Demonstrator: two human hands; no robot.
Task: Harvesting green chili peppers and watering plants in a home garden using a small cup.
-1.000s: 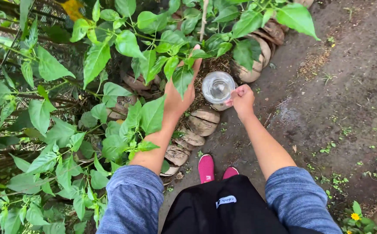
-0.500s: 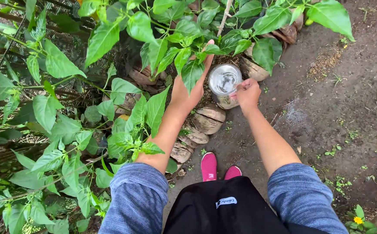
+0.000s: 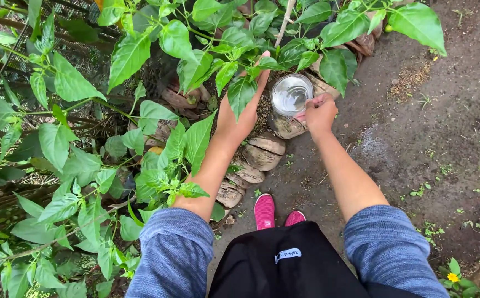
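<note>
Right hand [image 3: 320, 114] grips a clear glass of water [image 3: 290, 95], mostly full, none poured; left hand [image 3: 240, 113], fingers spread, holds pepper plant leaves [image 3: 240, 91] aside.

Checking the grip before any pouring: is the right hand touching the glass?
Touching. The head view shows the right hand with its fingers closed on the rim of the glass.

Illumination is soft, diffuse daylight from overhead, producing no hard shadows. The clear glass [image 3: 291, 95] shows a pale reflection across its rim and water surface. Focus is sharp throughout, with mild wide-angle stretching at the frame edges.
</note>
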